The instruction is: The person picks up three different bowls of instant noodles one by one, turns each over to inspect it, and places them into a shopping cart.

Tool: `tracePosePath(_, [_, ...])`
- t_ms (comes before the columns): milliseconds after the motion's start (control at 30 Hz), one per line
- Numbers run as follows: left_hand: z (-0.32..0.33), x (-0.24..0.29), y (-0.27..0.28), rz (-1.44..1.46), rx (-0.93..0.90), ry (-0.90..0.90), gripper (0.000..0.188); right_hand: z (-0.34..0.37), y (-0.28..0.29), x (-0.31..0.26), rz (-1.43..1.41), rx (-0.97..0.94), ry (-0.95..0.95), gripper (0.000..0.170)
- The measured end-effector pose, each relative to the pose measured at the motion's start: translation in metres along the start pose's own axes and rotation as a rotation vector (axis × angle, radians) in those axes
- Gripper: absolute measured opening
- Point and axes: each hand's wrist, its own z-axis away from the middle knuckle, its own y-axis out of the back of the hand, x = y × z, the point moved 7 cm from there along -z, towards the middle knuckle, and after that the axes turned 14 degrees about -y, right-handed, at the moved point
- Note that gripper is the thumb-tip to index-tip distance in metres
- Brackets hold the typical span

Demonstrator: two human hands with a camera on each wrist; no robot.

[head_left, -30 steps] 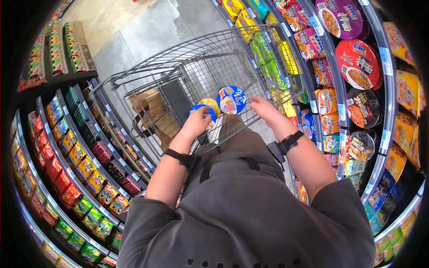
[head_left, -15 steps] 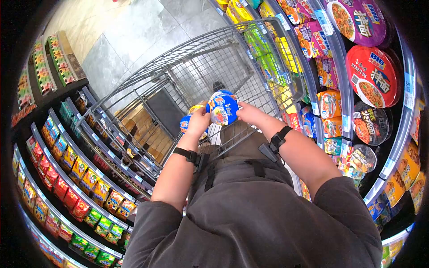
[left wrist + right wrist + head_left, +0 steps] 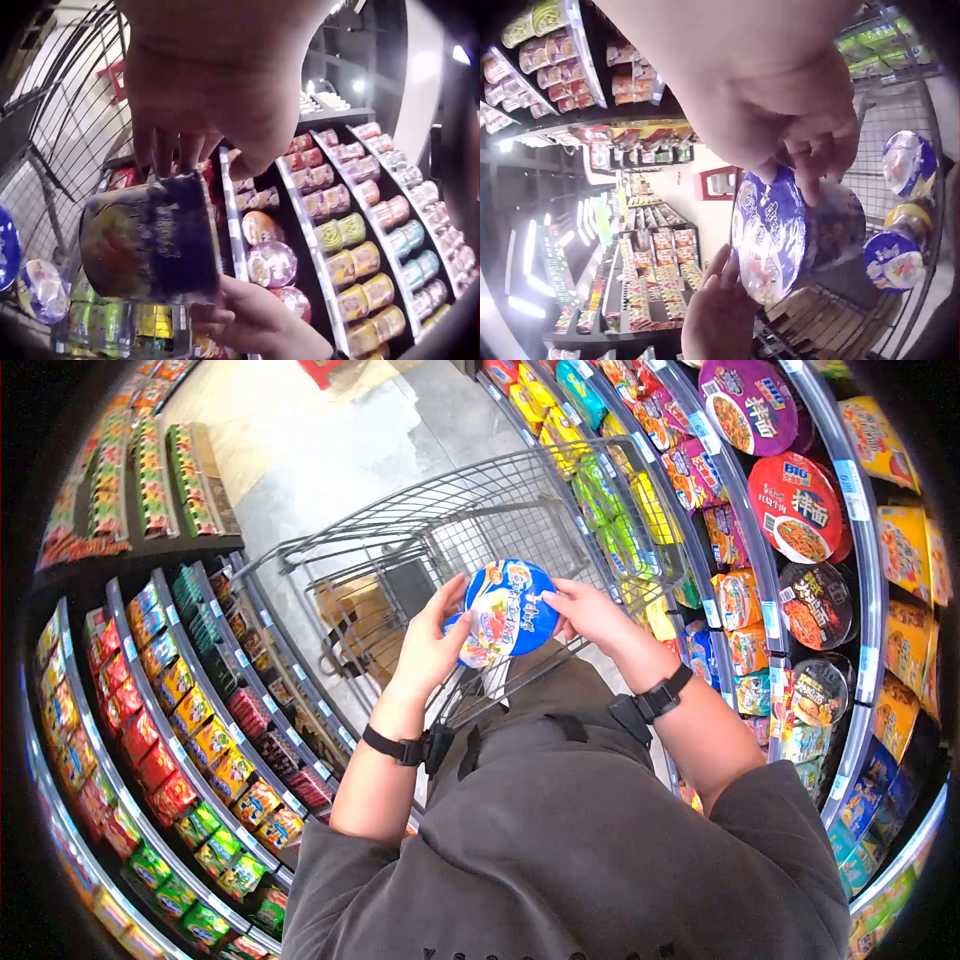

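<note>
Both hands hold a blue instant noodle tub [image 3: 512, 615] over the shopping cart, its printed lid facing up toward the head. My left hand [image 3: 432, 645] grips one side, with its thumb at the lid's edge. On the opposite side my right hand [image 3: 598, 622] pinches the rim, and the right wrist view shows its fingers around the lid's edge and wall. Seen from the left wrist, the tub's side [image 3: 150, 240] shows dark blue print. Inside the cart lie two more blue-lidded tubs [image 3: 907, 161] and a yellow-lidded tub [image 3: 910, 216], hidden in the head view behind the held one.
The grey wire cart [image 3: 440, 510] stands right in front of the body. Shelves of noodle packets and tubs [image 3: 800, 510] rise close on the right. Racks of bagged goods [image 3: 190, 730] run along the left. Cardboard [image 3: 365, 615] lies low in the cart.
The blue tub was in the cart with the right hand beside it and the left hand at other tubs. Both hands then took hold of it, and it now appears larger, closer to the head.
</note>
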Motion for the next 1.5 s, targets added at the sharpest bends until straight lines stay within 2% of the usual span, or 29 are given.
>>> tracePosePath(67, [0.019, 0.041, 0.021, -0.008, 0.011, -0.064, 0.063, 0.020, -0.016, -0.010, -0.075, -0.081, 0.041, 0.042])
tracePosePath(133, [0.041, 0.085, 0.038, -0.067, 0.002, -0.235, 0.067, 0.054, -0.038, -0.030, -0.065, -0.103, 0.071, 0.040])
tracePosePath(167, [0.053, 0.098, 0.046, -0.050, -0.013, -0.292, 0.076, 0.068, -0.049, -0.034, -0.208, -0.149, 0.101, 0.040])
tracePosePath(233, [0.078, 0.128, 0.059, -0.057, -0.021, -0.373, 0.080, 0.103, -0.074, -0.046, -0.449, -0.274, 0.121, 0.039])
tracePosePath(300, [0.103, 0.145, 0.065, -0.060, -0.074, -0.450, 0.095, 0.132, -0.096, -0.055, -0.509, -0.332, 0.131, 0.038])
tracePosePath(367, [0.125, 0.154, 0.071, -0.056, -0.055, -0.475, 0.099, 0.160, -0.120, -0.060, -0.602, -0.425, 0.151, 0.036])
tracePosePath(433, [0.142, 0.157, 0.074, -0.012, -0.072, -0.436, 0.107, 0.184, -0.136, -0.059, -0.586, -0.410, 0.215, 0.037])
tracePosePath(733, [0.185, 0.172, 0.057, 0.109, -0.084, -0.438, 0.100, 0.269, -0.164, -0.010, -0.406, -0.197, 0.449, 0.048])
tracePosePath(800, [0.183, 0.165, 0.048, 0.134, -0.051, -0.425, 0.096, 0.284, -0.162, 0.003, -0.308, -0.033, 0.486, 0.053])
tracePosePath(833, [0.185, 0.173, 0.038, 0.247, -0.059, -0.392, 0.095, 0.293, -0.161, 0.005, -0.258, 0.062, 0.507, 0.061])
tracePosePath(867, [0.183, 0.177, 0.029, 0.246, -0.088, -0.406, 0.095, 0.297, -0.156, 0.011, -0.275, 0.085, 0.522, 0.061])
tracePosePath(933, [0.180, 0.190, 0.011, 0.047, -0.127, -0.501, 0.098, 0.304, -0.142, 0.025, -0.035, 0.349, 0.551, 0.069])
tracePosePath(967, [0.182, 0.202, 0.002, -0.070, -0.122, -0.597, 0.099, 0.316, -0.135, 0.028, 0.007, 0.504, 0.636, 0.076])
tracePosePath(1067, [0.189, 0.239, -0.036, -0.219, -0.249, -0.679, 0.100, 0.350, -0.118, 0.045, -0.162, 0.547, 0.660, 0.082])
tracePosePath(1100, [0.188, 0.243, -0.050, -0.238, -0.294, -0.699, 0.096, 0.352, -0.110, 0.054, -0.328, 0.488, 0.731, 0.085])
tracePosePath(1133, [0.188, 0.249, -0.064, -0.240, -0.316, -0.715, 0.096, 0.358, -0.102, 0.065, -0.343, 0.507, 0.740, 0.085])
tracePosePath(1200, [0.190, 0.265, -0.096, -0.244, -0.344, -0.795, 0.097, 0.378, -0.078, 0.090, -0.419, 0.671, 0.754, 0.084])
tracePosePath(1267, [0.188, 0.273, -0.132, -0.287, -0.410, -0.828, 0.100, 0.393, -0.056, 0.112, -0.439, 0.677, 0.834, 0.079])
tracePosePath(1333, [0.192, 0.281, -0.172, -0.291, -0.481, -0.819, 0.101, 0.407, -0.039, 0.138, -0.460, 0.592, 0.731, 0.072])
tracePosePath(1367, [0.193, 0.286, -0.192, -0.284, -0.507, -0.830, 0.101, 0.420, -0.029, 0.150, -0.463, 0.648, 0.757, 0.067])
tracePosePath(1433, [0.198, 0.300, -0.233, -0.341, -0.553, -0.957, 0.101, 0.440, -0.009, 0.180, -0.503, 0.676, 0.771, 0.067])
tracePosePath(1500, [0.205, 0.308, -0.273, -0.364, -0.594, -1.000, 0.103, 0.459, 0.014, 0.209, -0.541, 0.702, 0.788, 0.068])
